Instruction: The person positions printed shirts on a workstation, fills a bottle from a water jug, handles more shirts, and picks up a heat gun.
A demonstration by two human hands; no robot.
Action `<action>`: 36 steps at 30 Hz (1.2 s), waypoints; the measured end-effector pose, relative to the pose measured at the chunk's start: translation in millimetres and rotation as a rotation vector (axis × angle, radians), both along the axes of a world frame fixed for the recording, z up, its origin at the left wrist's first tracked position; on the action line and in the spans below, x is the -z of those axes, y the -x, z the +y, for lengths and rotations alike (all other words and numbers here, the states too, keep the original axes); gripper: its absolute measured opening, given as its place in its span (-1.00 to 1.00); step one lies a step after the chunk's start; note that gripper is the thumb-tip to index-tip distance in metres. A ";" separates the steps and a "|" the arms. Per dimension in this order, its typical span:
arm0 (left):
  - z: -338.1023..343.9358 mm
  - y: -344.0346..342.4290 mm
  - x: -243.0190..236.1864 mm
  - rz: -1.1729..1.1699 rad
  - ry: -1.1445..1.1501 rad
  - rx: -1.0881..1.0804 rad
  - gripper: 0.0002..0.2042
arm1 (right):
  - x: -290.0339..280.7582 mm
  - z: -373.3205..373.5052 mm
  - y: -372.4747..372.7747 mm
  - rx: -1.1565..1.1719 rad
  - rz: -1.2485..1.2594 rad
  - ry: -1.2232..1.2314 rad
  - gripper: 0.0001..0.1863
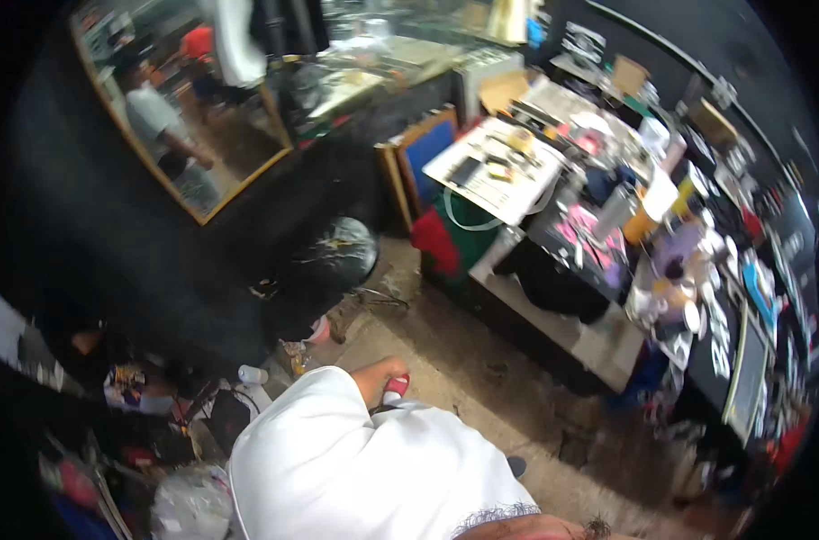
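Note:
My left hand (392,366) reaches out from the white sleeve, low over the floor. Its fingers look curled closed, though blur and the small size hide what they hold, if anything. Right beside it, touching or just under it, shows a small red and white thing (397,384); its kind cannot be made out. My white shirt (373,472) fills the lower middle of the view. My right hand is out of sight. Ahead of the left hand stands a round black stool (346,247) with a worn, shiny seat.
A cluttered workbench (553,315) runs along the right, with a white board (495,166) bearing small items. Framed boards (418,153) lean beside it. A wood-framed mirror (193,202) hangs on the dark wall, reflecting people. Plastic bags (193,504) and loose clutter lie at lower left.

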State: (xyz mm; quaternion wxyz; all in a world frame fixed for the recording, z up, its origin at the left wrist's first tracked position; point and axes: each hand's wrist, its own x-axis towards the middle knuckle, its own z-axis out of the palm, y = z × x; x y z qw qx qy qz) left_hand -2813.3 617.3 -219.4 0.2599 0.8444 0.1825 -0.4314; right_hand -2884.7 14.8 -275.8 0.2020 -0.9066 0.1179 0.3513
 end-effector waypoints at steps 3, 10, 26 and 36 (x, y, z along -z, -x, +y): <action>-72.0 -37.7 -4.8 -0.075 0.166 0.288 -0.72 | 45.1 -96.5 14.5 0.250 -0.174 0.105 -0.62; -192.9 -146.6 13.9 0.069 0.288 -0.054 -0.63 | -125.7 -110.1 -27.1 0.393 -0.368 0.190 -0.74; -529.6 -367.4 18.5 0.221 0.444 0.574 -0.76 | -229.9 -173.2 -32.4 1.126 -0.637 0.215 -0.68; -610.3 -442.9 -6.2 0.429 0.398 0.637 -0.73 | -284.2 -161.4 -73.9 1.120 -0.807 0.198 -0.57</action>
